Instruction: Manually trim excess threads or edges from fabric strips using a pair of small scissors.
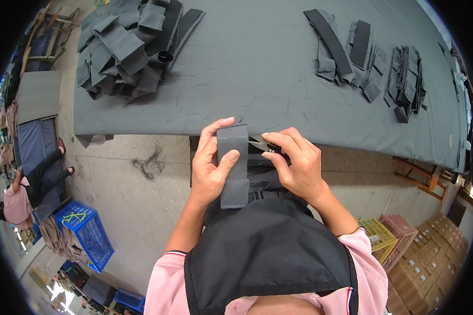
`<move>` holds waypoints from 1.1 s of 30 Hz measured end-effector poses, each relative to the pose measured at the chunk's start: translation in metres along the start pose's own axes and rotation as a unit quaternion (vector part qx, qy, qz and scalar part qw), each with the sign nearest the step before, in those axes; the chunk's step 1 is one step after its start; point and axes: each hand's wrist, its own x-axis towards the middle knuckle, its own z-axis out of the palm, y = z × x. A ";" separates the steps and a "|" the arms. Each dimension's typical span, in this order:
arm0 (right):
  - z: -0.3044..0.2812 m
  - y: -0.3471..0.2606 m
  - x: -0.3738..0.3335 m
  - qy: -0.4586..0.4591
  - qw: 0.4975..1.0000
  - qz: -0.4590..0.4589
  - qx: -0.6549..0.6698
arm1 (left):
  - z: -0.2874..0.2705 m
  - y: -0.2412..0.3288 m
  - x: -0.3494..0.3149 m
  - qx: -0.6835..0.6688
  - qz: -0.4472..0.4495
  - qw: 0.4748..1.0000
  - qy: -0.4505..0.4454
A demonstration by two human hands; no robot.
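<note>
The blades of the snips (pixel 257 145) sit just beside the right edge of the grey fabric strip (pixel 235 181), so a slip of the right hand (pixel 301 161) could nick the cloth, and a loose left-hand pinch could let it twist. The left hand (pixel 208 164) holds the strip by the counter's (pixel 257 79) near edge, thumb flat on its face, fingers curled around its left side. The right hand, bent inward, grips the snips between thumb and fingers, tips pointing left.
</note>
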 end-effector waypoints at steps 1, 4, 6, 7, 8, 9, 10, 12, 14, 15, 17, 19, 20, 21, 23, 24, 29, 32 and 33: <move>0.000 0.000 0.000 -0.003 1.000 0.006 0.008 | -0.001 -0.001 0.000 0.006 0.009 1.000 -0.002; 0.002 -0.002 0.003 -0.009 0.998 0.031 0.052 | -0.001 0.000 0.001 0.008 0.018 1.000 -0.008; 0.003 -0.002 0.004 -0.012 0.995 0.049 0.087 | -0.001 0.000 0.000 0.004 0.017 1.000 -0.011; 0.003 -0.001 0.004 -0.006 0.995 0.046 0.088 | -0.001 -0.001 0.000 0.004 0.022 1.000 -0.015; 0.003 -0.001 0.004 0.000 0.995 0.044 0.090 | -0.001 -0.002 0.000 0.004 0.026 0.999 -0.019; 0.003 -0.001 0.004 -0.001 0.995 0.043 0.091 | -0.002 -0.002 0.000 0.004 0.026 1.000 -0.017; 0.001 -0.001 0.004 -0.002 0.998 0.027 0.062 | -0.002 -0.002 0.000 0.008 0.026 0.999 -0.018; 0.000 0.000 0.003 -0.002 0.999 0.010 0.032 | -0.002 -0.002 0.000 0.011 0.026 0.999 -0.018; 0.001 0.002 -0.001 0.036 0.997 0.033 0.056 | -0.003 0.000 0.001 0.028 0.024 0.999 -0.014; -0.002 0.000 -0.001 0.035 0.997 0.032 0.057 | -0.003 0.000 0.001 0.028 0.024 0.999 -0.013; -0.009 -0.004 0.002 0.008 0.995 0.045 0.084 | -0.002 0.001 0.002 0.031 0.035 0.999 -0.010; -0.009 -0.001 0.004 -0.021 0.995 0.053 0.080 | 0.000 0.002 0.002 0.033 0.038 0.999 -0.014; -0.009 -0.001 0.005 -0.051 0.994 0.060 0.077 | 0.001 0.003 0.002 0.036 0.042 0.998 -0.016; -0.010 -0.002 0.006 -0.053 0.994 0.058 0.079 | 0.000 0.002 0.002 0.038 0.043 0.998 -0.013; -0.014 -0.005 0.009 -0.059 0.993 0.059 0.081 | -0.001 0.001 0.002 0.042 0.054 0.998 -0.015; -0.014 -0.006 0.010 -0.060 0.993 0.058 0.082 | 0.000 0.002 0.002 0.043 0.054 0.998 -0.013; -0.006 -0.007 0.020 -0.075 0.991 0.029 0.106 | 0.001 0.005 0.002 0.021 0.046 0.998 -0.032; 0.000 -0.008 0.019 -0.062 0.992 0.019 0.106 | -0.001 0.002 0.003 0.042 0.063 0.996 -0.038; 0.000 -0.008 0.019 -0.063 0.992 0.019 0.106 | -0.002 0.001 0.003 0.041 0.063 0.996 -0.037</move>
